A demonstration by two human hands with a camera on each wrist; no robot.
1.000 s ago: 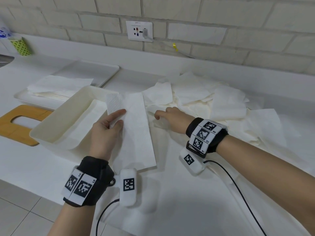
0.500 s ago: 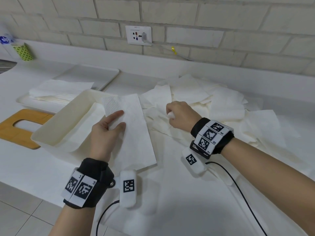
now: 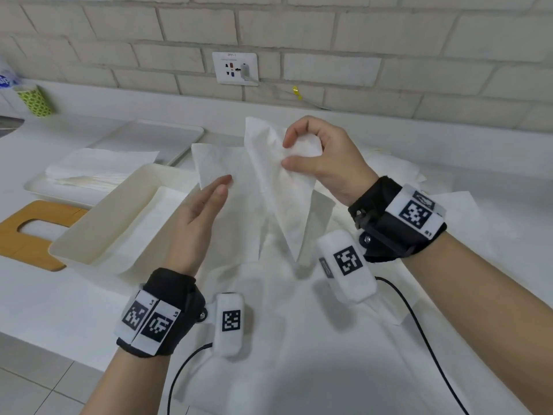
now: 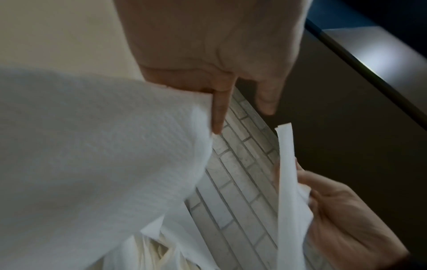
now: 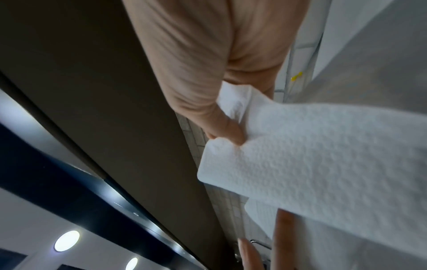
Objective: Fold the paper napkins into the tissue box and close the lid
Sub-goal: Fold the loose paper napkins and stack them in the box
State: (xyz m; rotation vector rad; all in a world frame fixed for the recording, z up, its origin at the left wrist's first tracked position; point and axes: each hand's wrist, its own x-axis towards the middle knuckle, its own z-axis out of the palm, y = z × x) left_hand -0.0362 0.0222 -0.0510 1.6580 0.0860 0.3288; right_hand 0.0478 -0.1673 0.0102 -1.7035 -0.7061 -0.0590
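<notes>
My right hand (image 3: 285, 154) is raised above the counter and pinches the top of a white napkin (image 3: 287, 211) between thumb and forefinger; the napkin hangs down in a point. In the right wrist view the right hand (image 5: 231, 137) shows the same pinch on the napkin (image 5: 323, 164). My left hand (image 3: 224, 184) is lifted beside it with straight fingers, and a folded napkin (image 3: 209, 160) leans against them. In the left wrist view the left hand (image 4: 242, 120) has its thumb clear of that folded napkin (image 4: 104, 146). The open white tissue box (image 3: 104, 217) stands to the left with white paper inside. Its wooden lid (image 3: 12, 247) lies flat further left.
A heap of loose napkins (image 3: 389, 166) covers the counter to the right and under my hands. A white tray (image 3: 39, 187) with stacked napkins sits behind the box. A green cup (image 3: 36, 100) stands at the far left, near the brick wall with its socket (image 3: 235, 68).
Both hands have risen off the counter. The right hand took a napkin from the heap and lifted it. The left hand raised the folded napkin it was pressing flat.
</notes>
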